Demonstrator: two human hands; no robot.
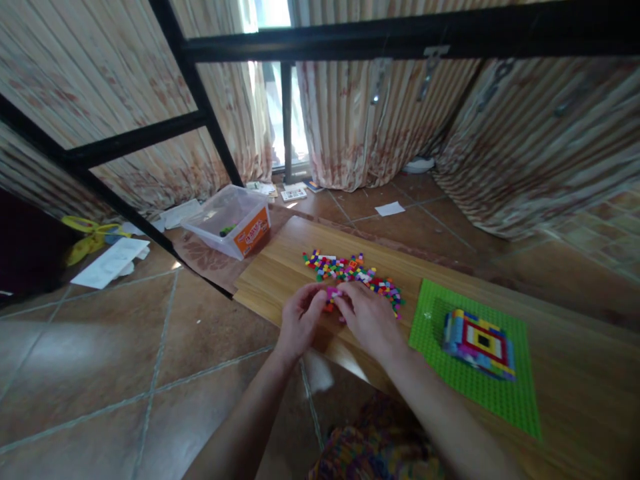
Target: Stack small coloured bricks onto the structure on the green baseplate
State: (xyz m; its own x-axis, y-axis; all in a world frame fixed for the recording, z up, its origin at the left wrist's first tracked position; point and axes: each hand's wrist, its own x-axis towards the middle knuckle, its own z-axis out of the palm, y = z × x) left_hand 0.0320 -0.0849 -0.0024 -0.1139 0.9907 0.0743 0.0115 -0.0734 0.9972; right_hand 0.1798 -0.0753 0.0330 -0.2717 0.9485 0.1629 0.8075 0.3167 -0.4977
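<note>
Both of my hands meet over the near edge of the wooden bench, at a small pink toy brick piece [333, 293]. My left hand [301, 319] pinches it from the left between thumb and fingers. From the other side, the fingertips of my right hand [369, 319] close on the same piece. Just beyond my hands lies a loose pile of small coloured bricks [345, 268]. To the right, a green baseplate [467, 400] carries a block built of bricks [483, 343], with square rings of red, yellow and black on top.
A clear plastic box [225, 220] with an orange label and a few pieces inside stands at the bench's [280, 250] far left end. Black metal bars [200, 120] cross in front of the curtains. Papers [111, 263] lie on the tiled floor.
</note>
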